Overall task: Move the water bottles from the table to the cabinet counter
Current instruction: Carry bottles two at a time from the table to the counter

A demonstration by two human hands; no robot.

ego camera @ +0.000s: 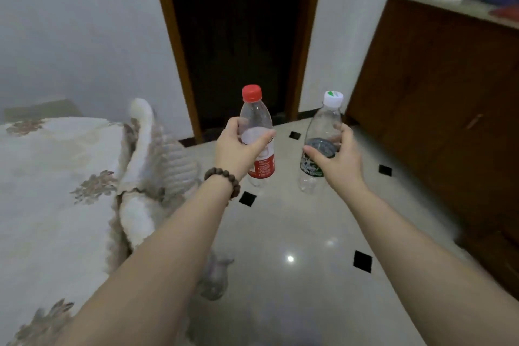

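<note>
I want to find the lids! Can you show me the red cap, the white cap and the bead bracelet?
red cap (pixel 252 93), head view, on the cap's ribbed side.
white cap (pixel 333 98), head view, on the cap's side wall.
bead bracelet (pixel 223 175), head view, on the brown beads across the left wrist.

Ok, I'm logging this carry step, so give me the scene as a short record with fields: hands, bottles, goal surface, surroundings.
left hand: grips the red-cap bottle at its label, upright
right hand: grips the white-cap bottle at its label, tilted slightly
bottles: both capped, look nearly empty, held apart above the floor
counter: upper right atop the cabinet, already cluttered; no bottle on it yet
table: at left under a floral cloth
wrist: bead bracelet on the left
</note>
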